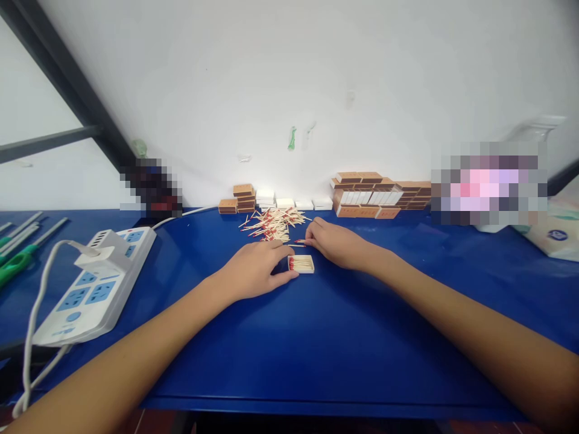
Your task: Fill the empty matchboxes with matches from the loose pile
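Note:
A small white matchbox tray (309, 270) lies on the blue table, holding several matches with their red heads toward the left. My left hand (256, 269) grips its left end between thumb and fingers. Just beyond the tray, my right hand (332, 241) is closed in a pinch on a match (300, 241), whose red head shows by the fingertips; how many sticks are in the pinch I cannot tell. Another loose match lies close to those fingertips. A heap of loose matches (274, 224) spreads behind both hands.
White trays (286, 204) and brown matchboxes (244, 199) stand along the wall, with a larger stack of matchboxes (362, 196) to the right. On the left are a power strip (102, 289) with a white cable and green-handled tools (22, 259). A white packet (558, 226) sits far right.

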Available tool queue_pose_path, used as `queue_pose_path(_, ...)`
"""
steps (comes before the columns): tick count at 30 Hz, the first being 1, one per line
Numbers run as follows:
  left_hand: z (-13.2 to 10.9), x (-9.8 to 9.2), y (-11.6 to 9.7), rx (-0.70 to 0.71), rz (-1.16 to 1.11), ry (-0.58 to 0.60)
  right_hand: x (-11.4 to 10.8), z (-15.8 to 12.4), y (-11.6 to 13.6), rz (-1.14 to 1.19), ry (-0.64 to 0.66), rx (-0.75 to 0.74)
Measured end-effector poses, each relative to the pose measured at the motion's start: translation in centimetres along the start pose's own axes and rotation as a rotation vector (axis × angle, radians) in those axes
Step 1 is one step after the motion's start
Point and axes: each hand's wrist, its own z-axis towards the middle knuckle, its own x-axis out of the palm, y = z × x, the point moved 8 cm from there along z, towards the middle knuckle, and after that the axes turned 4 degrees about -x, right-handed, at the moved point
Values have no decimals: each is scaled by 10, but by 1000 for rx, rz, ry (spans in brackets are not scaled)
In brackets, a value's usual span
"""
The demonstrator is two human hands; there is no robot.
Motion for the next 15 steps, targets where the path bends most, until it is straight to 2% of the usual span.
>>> queue_pose_path(8, 0, -1, 1, 0, -16, -3, 2, 0, 2, -87, 17, -2)
queue_pose_path(15, 2, -1, 1, -2, -22, -21, 2, -3, -3, -32, 11, -7)
